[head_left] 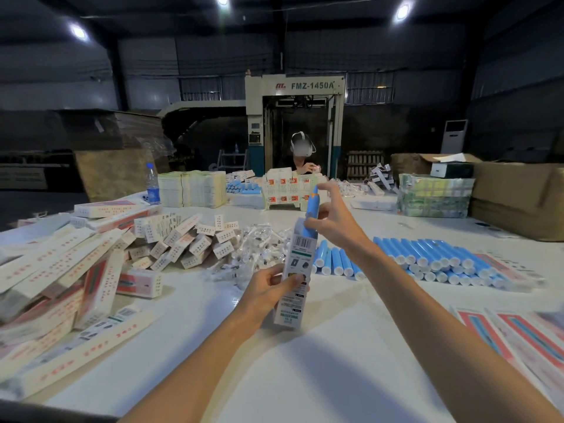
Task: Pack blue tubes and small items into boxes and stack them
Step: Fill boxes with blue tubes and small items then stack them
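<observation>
Near the body, the left hand (268, 286) is holding a box (294, 270) by its lower half above the table (305, 355). Its fingers are curling round the back and its thumb is pressing on the printed front. The box is standing almost upright, with its open mouth pointing up and away from the person and its top leaning a little to the right.

Just above it, the right hand (334, 222) is gripping a blue tube (312, 206), its fingers closing round the middle. The lower end of the tube is sitting inside the mouth of the box, and the pointed cap is showing above the hand. The long axis of the tube is lying nearly in line with the box. So I judge that the coming move is a straight push down along this line, toward the left hand, while that hand is steadying the box.

Farther on the right, loose tubes (427, 261) are lying in rows on the table, near the right hand. Small clear packets (259, 239) are lying behind the box. A heap of boxes (91, 270) is lying on the left. At the far side, another person (300, 160) is sitting.
</observation>
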{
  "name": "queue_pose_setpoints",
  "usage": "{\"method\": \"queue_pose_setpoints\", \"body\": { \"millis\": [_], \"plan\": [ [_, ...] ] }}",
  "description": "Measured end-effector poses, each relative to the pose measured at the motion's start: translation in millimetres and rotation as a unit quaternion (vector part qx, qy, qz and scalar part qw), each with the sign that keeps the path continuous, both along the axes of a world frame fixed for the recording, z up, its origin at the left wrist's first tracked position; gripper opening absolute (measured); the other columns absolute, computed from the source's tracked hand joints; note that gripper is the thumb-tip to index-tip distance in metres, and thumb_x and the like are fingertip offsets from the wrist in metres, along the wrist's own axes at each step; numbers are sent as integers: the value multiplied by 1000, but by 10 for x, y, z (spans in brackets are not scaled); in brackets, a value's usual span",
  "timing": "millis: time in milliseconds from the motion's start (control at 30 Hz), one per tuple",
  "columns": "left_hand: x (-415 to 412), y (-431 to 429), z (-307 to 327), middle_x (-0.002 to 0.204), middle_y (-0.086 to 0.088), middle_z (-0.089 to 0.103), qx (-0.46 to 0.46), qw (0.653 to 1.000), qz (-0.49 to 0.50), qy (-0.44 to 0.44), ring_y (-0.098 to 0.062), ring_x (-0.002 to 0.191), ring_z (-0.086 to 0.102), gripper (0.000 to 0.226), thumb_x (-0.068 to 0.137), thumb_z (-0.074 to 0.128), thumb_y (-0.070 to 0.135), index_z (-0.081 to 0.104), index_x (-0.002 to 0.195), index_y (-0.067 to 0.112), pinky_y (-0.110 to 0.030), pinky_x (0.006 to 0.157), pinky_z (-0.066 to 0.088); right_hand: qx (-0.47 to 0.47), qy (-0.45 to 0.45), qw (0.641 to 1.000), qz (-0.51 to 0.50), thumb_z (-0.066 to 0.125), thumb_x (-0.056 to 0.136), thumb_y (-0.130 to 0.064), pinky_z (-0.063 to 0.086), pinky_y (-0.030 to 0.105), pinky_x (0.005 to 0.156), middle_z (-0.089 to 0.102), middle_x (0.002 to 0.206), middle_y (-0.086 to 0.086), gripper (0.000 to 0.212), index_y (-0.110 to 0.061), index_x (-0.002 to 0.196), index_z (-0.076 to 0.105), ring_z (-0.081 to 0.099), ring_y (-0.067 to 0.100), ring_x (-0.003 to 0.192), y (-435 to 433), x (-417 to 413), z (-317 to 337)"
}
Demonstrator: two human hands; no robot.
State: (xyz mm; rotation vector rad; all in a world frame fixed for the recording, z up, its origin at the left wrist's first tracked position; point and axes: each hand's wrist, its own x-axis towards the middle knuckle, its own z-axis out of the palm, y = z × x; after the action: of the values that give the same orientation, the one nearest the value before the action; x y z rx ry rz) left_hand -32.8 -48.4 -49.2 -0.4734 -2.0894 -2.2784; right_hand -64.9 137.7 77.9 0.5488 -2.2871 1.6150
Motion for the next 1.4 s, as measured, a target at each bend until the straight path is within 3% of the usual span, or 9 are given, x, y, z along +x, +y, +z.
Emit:
{"method": "queue_pose_setpoints", "body": {
  "millis": [300, 433, 567, 800, 1033, 1133, 1200, 1300, 1400],
  "plan": [
    [-51, -25, -80, 114, -13, 80, 15, 999, 32, -8, -36, 105, 78, 42, 95, 79, 37, 69, 129, 16, -53, 97, 61, 1, 16, 998, -68, 60, 102, -24, 47, 23, 80, 58, 121, 1, 14, -16, 114, 61, 58, 11, 106, -132, -169, -546],
    [-97, -65, -80, 106, -5, 82, 74, 986, 148, 1, -25, 90, 80, 28, 106, 63, 36, 65, 130, 22, -30, 70, 63, -38, 16, 991, -130, 52, 105, -10, 46, 27, 83, 63, 119, 4, 17, -12, 118, 62, 61, 17, 105, -277, -310, -817],
    [-172, -222, -65, 105, 1, 81, 82, 953, 293, -10, -15, 84, 80, 24, 109, 55, 42, 61, 128, 30, -30, 59, 58, 128, 9, 989, -71, 50, 101, 4, 50, 34, 94, 66, 122, 11, 32, -5, 130, 60, 62, 26, 112, -505, -499, -1061],
    [-257, -381, -50, 111, -3, 75, 121, 912, 391, -28, -23, 96, 74, 30, 106, 54, 45, 61, 129, 26, -43, 78, 60, 347, 83, 934, -7, 46, 83, 19, 42, 45, 109, 38, 160, 6, 87, -24, 159, 37, 33, 28, 145, -855, -782, -1322],
    [-253, -330, -70, 115, -3, 75, 87, 925, 369, -10, -26, 102, 73, 22, 106, 55, 43, 60, 127, 35, -57, 93, 60, 407, 184, 893, -50, 61, 95, 2, 46, 39, 98, 65, 131, 5, 43, -14, 134, 66, 46, 24, 123, -1086, -974, -1425],
    [-255, -312, -71, 115, -3, 77, 88, 935, 343, -20, -27, 103, 76, 31, 105, 56, 45, 62, 132, 33, -55, 92, 61, 380, 224, 893, -90, 64, 96, -4, 48, 35, 84, 71, 118, 5, 32, -15, 125, 69, 58, 26, 114, -1046, -928, -1437],
    [-236, -299, -60, 113, 2, 80, 94, 942, 321, -27, -20, 95, 79, 30, 105, 56, 46, 62, 133, 37, -41, 75, 63, 327, 225, 908, -134, 66, 97, -10, 46, 34, 76, 72, 112, 7, 31, -17, 126, 64, 64, 27, 106, -962, -877, -1409],
    [-190, -256, -14, 108, 6, 81, 108, 955, 274, -35, -11, 86, 80, 26, 105, 60, 41, 61, 130, 39, -30, 59, 57, 147, 134, 966, -166, 58, 104, -18, 51, 36, 76, 68, 109, 3, 22, -20, 125, 54, 65, 22, 97, -730, -752, -1287],
    [-153, -163, 38, 104, -4, 83, 159, 963, 212, -48, -20, 87, 81, 31, 102, 69, 23, 62, 132, 23, -30, 57, 60, -9, 109, 979, -174, 61, 102, -13, 52, 31, 72, 66, 96, -3, 10, -17, 111, 58, 64, 7, 84, -433, -591, -1122]
  ]
}}
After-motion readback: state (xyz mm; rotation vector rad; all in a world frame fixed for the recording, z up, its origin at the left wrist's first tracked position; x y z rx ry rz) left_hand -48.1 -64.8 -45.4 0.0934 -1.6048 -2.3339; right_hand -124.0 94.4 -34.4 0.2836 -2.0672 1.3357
